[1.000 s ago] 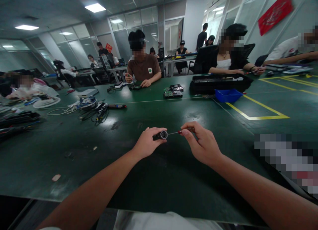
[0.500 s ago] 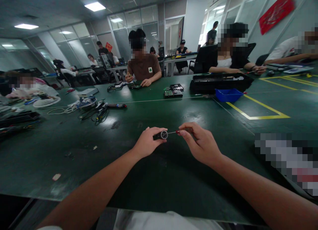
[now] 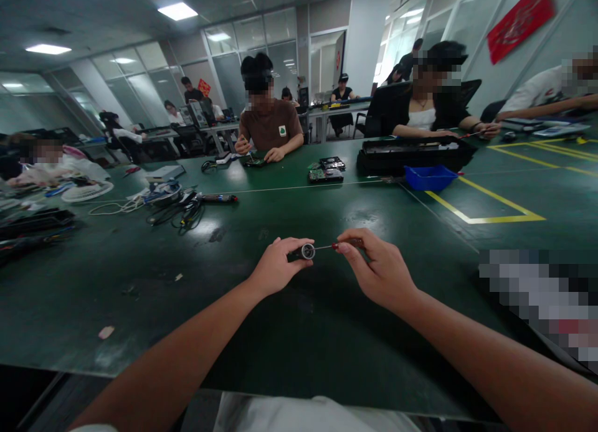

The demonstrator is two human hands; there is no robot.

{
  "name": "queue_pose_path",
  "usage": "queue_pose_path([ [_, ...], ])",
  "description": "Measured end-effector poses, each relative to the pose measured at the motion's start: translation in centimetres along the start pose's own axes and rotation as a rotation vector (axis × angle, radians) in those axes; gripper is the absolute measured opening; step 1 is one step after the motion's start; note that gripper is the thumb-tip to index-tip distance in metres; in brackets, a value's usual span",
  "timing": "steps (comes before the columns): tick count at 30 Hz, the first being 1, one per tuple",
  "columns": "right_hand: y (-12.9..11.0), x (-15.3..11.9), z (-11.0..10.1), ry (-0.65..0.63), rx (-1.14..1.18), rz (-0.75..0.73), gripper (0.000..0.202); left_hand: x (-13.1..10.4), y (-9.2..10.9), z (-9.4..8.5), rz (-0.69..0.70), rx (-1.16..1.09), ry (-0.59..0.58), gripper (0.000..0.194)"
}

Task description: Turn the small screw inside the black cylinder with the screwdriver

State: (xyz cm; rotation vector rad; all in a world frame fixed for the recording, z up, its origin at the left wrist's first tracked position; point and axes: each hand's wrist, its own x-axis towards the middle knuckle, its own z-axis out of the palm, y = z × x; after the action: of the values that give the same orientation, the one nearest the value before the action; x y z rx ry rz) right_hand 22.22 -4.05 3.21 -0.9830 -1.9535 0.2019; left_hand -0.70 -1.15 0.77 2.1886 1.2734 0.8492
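Note:
Between the thumb and fingers of my left hand [image 3: 280,264] is a small dark cylindrical part [image 3: 308,251] with a silvery ring at its open end, which faces me. My right hand [image 3: 378,267] is closed around the handle of a screwdriver [image 3: 334,246], reddish where it shows. The thin metal shaft points left, and its tip meets the right side of the cylindrical part; whether it sits in a screw is too small to tell. Both hands are held over the green table [image 3: 299,345].
Tangled cables [image 3: 184,211] lie to the left, and circuit boards with drives [image 3: 327,170] lie farther ahead. A blue tray [image 3: 430,179] stands before a long black casing [image 3: 413,155]. Across the table a person [image 3: 271,124] works on a board. A blurred-out object [image 3: 542,307] is at right.
Both hands keep nearly the same pose. The cylindrical part and the screwdriver have shifted only very slightly.

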Motion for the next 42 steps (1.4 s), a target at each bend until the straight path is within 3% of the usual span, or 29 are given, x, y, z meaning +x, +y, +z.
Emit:
queue_pose_path([
  [15, -0.3, 0.3, -0.1, -0.043, -0.031, 0.052, 0.019, -0.1, -0.3, 0.2, 0.030, -0.014, -0.017, 0.039],
  [21, -0.7, 0.2, -0.3, -0.121, 0.004, -0.025, 0.015, 0.0, -0.4, 0.0, 0.073, -0.084, -0.005, 0.040],
  [25, -0.8, 0.0, -0.2, -0.143, 0.011, 0.082, 0.023, -0.1, -0.3, 0.0, 0.082, -0.066, -0.025, 0.038],
  [29, -0.6, 0.0, 0.0, -0.073, 0.105, 0.158, 0.019, 0.0, -0.5, 0.1, 0.089, -0.062, -0.012, 0.039],
  [38, 2.2, 0.8, 1.7, 0.170, 0.797, 0.632, 0.027, 0.2, -0.3, 0.1, 0.096, -0.039, -0.006, 0.039],
  [42, 1.7, 0.6, 1.4, 0.167, 0.576, 0.534, 0.026, 0.1, -0.1, 0.0, 0.080, -0.005, -0.001, 0.039],
])
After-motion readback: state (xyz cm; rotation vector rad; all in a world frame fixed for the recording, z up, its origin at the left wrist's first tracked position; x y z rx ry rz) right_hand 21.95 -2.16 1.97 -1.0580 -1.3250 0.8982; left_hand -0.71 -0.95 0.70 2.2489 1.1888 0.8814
